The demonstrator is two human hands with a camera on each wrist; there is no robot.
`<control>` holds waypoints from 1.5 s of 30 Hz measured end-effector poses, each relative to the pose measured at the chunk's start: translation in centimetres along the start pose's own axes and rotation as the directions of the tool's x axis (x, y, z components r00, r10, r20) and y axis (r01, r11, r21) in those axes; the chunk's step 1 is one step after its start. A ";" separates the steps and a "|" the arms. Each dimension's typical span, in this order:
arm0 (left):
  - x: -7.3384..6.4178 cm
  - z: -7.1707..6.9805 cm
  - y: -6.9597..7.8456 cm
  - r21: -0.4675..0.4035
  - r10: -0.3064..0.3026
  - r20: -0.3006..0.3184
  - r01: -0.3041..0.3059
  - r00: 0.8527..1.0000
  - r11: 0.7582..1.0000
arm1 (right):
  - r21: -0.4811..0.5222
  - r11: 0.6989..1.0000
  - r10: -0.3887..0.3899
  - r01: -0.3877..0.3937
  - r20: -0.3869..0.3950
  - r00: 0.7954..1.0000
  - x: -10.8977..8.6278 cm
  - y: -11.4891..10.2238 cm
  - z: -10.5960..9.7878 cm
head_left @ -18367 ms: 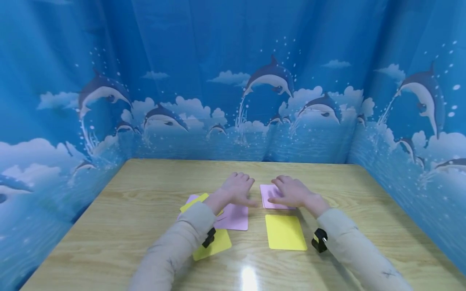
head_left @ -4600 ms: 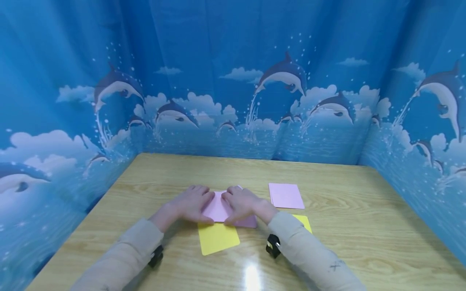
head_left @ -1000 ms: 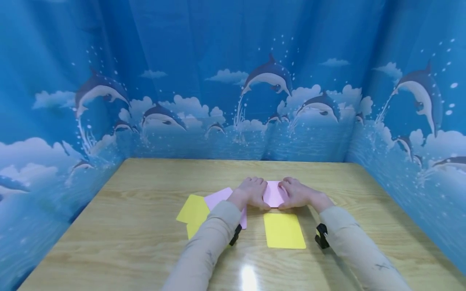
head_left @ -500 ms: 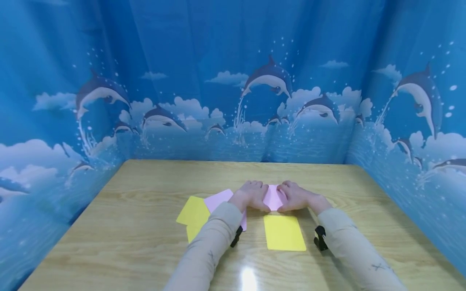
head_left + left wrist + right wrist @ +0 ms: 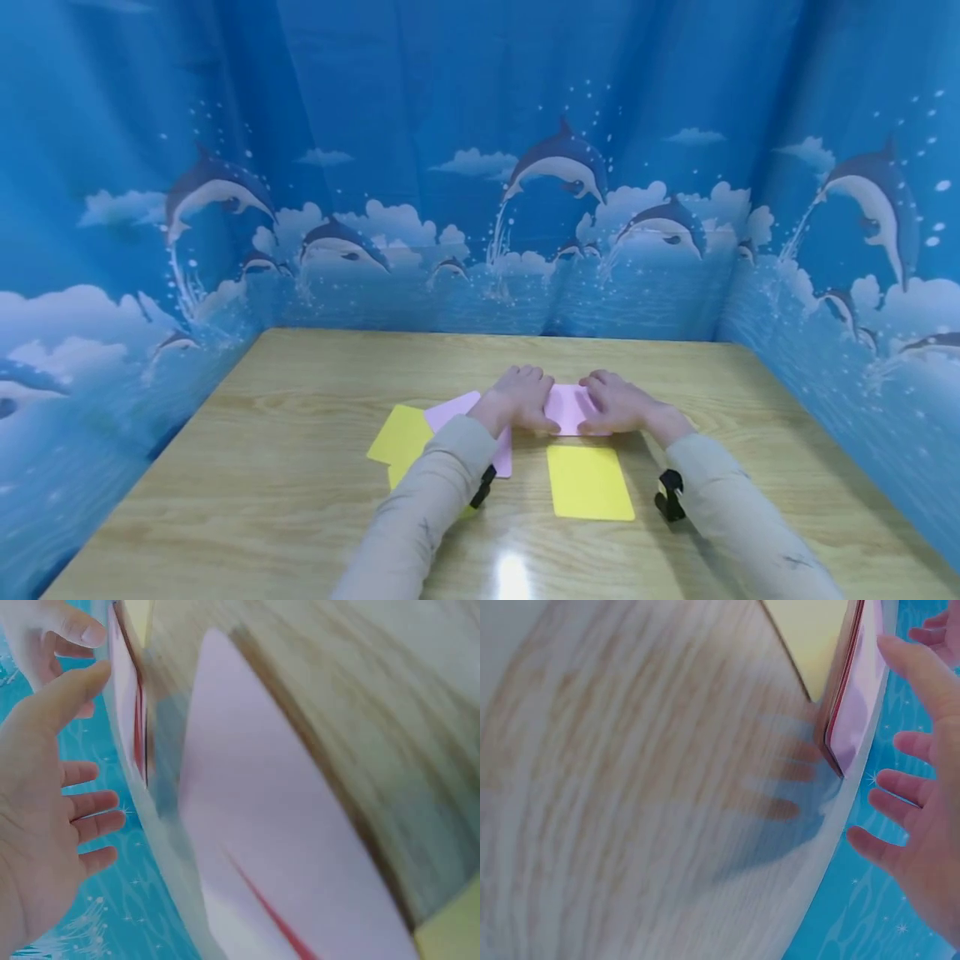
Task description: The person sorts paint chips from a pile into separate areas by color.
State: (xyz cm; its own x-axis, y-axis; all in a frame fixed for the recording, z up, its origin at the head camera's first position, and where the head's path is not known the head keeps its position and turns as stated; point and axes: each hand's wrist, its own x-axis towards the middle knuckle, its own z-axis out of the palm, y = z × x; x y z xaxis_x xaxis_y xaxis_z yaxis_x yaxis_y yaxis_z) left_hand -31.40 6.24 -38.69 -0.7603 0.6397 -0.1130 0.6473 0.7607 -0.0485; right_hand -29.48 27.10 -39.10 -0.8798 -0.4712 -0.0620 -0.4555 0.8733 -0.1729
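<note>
A stack of pink square cards (image 5: 567,410) lies on the table between my two hands. My left hand (image 5: 521,398) is just left of it and my right hand (image 5: 621,404) overlaps its right side. In the left wrist view, the left hand (image 5: 45,817) has loosely extended fingers and holds nothing. The right wrist view shows the right hand (image 5: 930,802) with spread, slightly bent fingers beside the pink stack (image 5: 859,705), whose edge looks layered and reddish. Whether the thumbs touch the stack, I cannot tell.
A yellow square card (image 5: 590,483) lies in front of the pink stack. To the left, yellow cards (image 5: 401,435) and a pink card (image 5: 452,408) overlap, partly hidden by the left forearm. A dolphin-print curtain (image 5: 480,167) borders the wooden table (image 5: 300,467).
From the left pile, both hands have moved right to the far pink stack. Over the last second their grip on the stack's top has loosened, and the right hand has shifted slightly right.
</note>
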 end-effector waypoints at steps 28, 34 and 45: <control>-6.5 -2.5 -4.0 0.097 -0.007 -0.061 0.013 0.998 0.995 | -0.262 0.950 -0.221 0.169 -0.184 0.958 -0.4 -4.8 -1.8; -8.1 -1.5 -5.4 0.091 -0.062 -0.084 0.070 0.994 0.993 | -0.227 0.953 -0.238 0.200 -0.155 0.959 0.2 -6.2 -1.8; -10.5 0.2 -7.4 0.047 -0.164 -0.060 0.167 0.985 0.985 | -0.182 0.934 -0.333 0.309 -0.123 0.935 2.0 -8.5 -1.6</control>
State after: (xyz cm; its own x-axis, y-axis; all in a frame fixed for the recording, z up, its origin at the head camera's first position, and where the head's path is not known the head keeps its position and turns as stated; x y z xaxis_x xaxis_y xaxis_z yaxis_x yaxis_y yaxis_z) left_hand -28.24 -6.13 -37.31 -0.8582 0.5115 -0.0438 0.5129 0.8509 -0.1134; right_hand -27.60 18.94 -36.15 -0.6872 -0.7163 0.1208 -0.7217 0.6922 -0.0018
